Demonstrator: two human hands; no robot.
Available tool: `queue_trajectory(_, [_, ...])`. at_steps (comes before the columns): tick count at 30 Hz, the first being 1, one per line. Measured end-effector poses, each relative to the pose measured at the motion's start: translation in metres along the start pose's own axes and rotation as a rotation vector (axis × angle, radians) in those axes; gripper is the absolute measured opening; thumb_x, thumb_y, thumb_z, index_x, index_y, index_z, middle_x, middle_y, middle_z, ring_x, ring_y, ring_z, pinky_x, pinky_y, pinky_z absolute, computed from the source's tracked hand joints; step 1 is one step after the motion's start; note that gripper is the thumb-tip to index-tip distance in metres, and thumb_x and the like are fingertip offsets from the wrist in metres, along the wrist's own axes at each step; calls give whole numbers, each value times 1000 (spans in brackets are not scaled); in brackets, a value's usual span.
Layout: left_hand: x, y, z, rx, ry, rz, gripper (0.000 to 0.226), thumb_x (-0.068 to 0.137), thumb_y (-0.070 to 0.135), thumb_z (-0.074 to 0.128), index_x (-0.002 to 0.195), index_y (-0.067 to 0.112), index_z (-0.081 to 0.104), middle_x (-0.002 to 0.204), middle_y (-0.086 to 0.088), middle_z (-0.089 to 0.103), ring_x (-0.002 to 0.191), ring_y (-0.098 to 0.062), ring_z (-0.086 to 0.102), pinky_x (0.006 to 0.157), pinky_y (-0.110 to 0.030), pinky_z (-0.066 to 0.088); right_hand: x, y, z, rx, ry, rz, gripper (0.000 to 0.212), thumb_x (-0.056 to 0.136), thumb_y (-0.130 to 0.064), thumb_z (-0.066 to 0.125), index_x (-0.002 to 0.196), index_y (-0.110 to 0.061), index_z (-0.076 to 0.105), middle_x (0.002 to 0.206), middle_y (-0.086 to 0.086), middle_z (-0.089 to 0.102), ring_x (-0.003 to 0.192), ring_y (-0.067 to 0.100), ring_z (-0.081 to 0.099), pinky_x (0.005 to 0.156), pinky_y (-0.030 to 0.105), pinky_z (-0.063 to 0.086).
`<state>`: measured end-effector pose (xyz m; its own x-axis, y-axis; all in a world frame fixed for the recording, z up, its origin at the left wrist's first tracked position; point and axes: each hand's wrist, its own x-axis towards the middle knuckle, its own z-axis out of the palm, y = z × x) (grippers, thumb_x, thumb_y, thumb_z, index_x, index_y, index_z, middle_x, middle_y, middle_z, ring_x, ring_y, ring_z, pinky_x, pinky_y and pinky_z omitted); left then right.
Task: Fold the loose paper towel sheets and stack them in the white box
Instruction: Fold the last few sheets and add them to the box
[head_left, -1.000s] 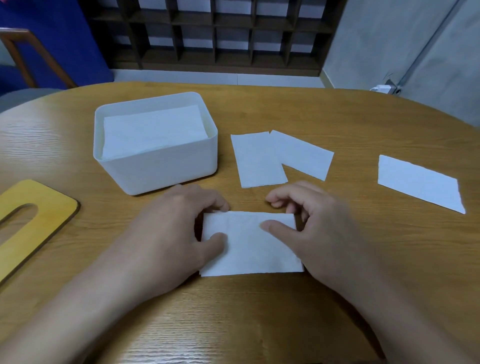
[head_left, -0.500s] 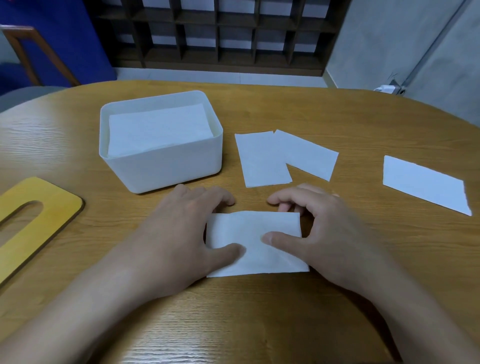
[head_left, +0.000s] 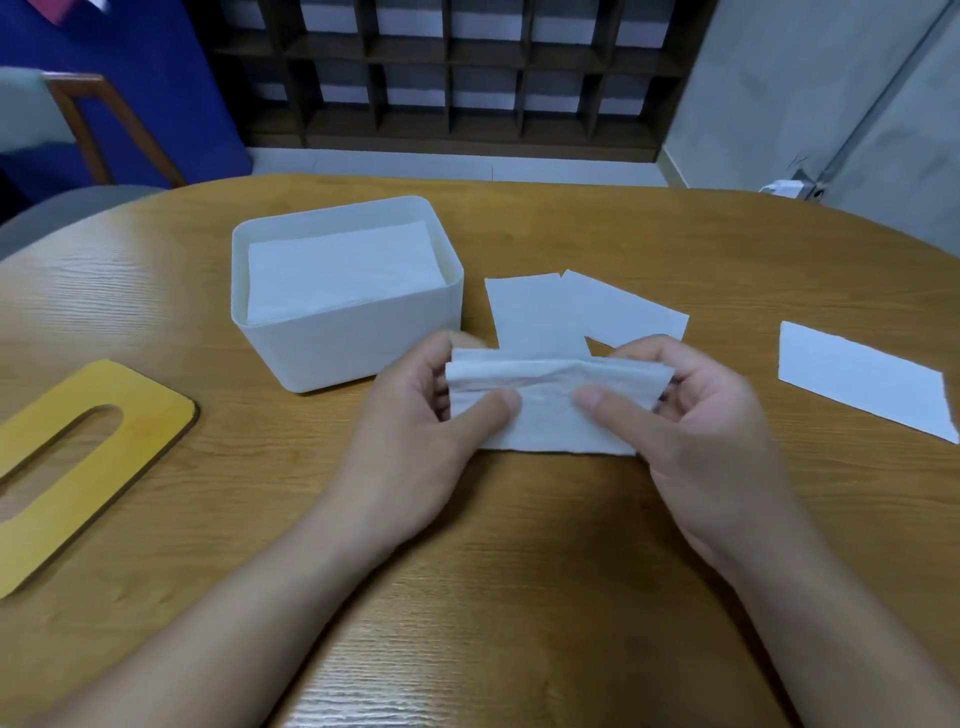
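A white paper towel sheet (head_left: 550, 415) is raised off the wooden table, its far edge curling toward me. My left hand (head_left: 421, 415) pinches its left end, thumb on top. At the right end my right hand (head_left: 696, 421) pinches it the same way. The white box (head_left: 358, 343) stands just behind and left of my hands, with a stack of folded sheets (head_left: 337, 275) inside. Two overlapping loose sheets (head_left: 540, 317) (head_left: 628, 312) lie behind my hands. Another loose sheet (head_left: 862, 379) lies at the right.
A yellow wooden lid with a long slot (head_left: 88, 457) lies at the table's left edge. Beyond the table (head_left: 519, 597) are a chair (head_left: 104, 130), a dark shelf unit (head_left: 457, 78) and a grey wall.
Both hands have lifted the sheet from the table, where it lay flat under them, and its far edge now bends over toward me. The camera has moved closer.
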<state>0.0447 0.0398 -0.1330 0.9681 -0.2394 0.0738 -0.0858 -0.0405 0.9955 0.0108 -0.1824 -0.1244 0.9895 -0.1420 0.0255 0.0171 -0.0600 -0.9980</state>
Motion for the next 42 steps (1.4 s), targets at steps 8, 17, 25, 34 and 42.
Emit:
queue_trajectory(8, [2,-11,14,-11,120,77,40,94,-4,75,119,18,53,92,6,59,78,-9,55,71,-24,46,2,10,14,39,-5,-52,23,98,-6,79,115,-20,72,109,9,77,97,29,74,92,64,59])
queue_trajectory(17, [-4,-8,18,-58,144,140,64,94,9,73,146,34,46,107,-4,67,91,-18,64,87,-40,52,0,11,18,10,-55,-79,45,94,-11,77,130,-33,63,120,3,75,104,36,75,98,68,57])
queue_trajectory(25, [-7,-11,18,-18,147,139,72,86,5,70,146,35,43,106,-4,66,87,-18,61,81,-42,49,-1,10,17,-61,-45,-46,42,95,-2,76,123,-32,68,110,3,76,97,45,72,84,70,58])
queue_trajectory(34, [-6,-11,15,-71,163,144,74,84,0,68,147,32,44,105,1,64,83,-17,56,72,-37,48,-2,11,18,-12,-34,-57,37,87,-7,74,117,-28,68,106,12,73,97,56,63,78,74,53])
queue_trajectory(42, [-6,-5,13,-80,123,173,68,83,-4,64,142,25,49,100,-2,63,82,-22,54,71,-33,48,-4,9,17,-37,-66,-78,33,90,-2,76,114,-24,67,103,7,75,96,49,67,78,70,54])
